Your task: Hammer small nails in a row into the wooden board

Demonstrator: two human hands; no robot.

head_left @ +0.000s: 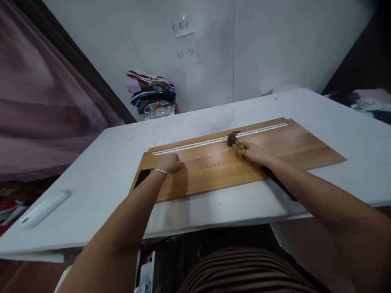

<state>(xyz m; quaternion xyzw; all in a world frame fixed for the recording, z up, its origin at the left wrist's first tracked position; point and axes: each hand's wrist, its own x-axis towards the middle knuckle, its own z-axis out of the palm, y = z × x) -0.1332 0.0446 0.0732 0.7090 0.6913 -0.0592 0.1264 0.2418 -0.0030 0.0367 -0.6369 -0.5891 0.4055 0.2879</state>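
My right hand (252, 154) is closed round the handle of a claw hammer (232, 138), whose head is just above a wooden board (201, 183). A dark bar (278, 181), in line with the handle, shows below my right wrist. On the board's left part, my left hand (171, 162) is closed with its fingertips curled down; what they pinch, if anything, is hidden. Between my hands runs a row of several small nails (218, 163) on the board. Two pale printed strips (210, 141) lie along the board's far side. Beside my left wrist is a flat black rectangle (142, 177).
The board rests on a white table (113, 162), whose front edge is close to my body. A white long object (45, 209) lies at the table's left. Folded clothes (154, 95) are piled by the back wall, and a pink curtain (45, 93) hangs at left.
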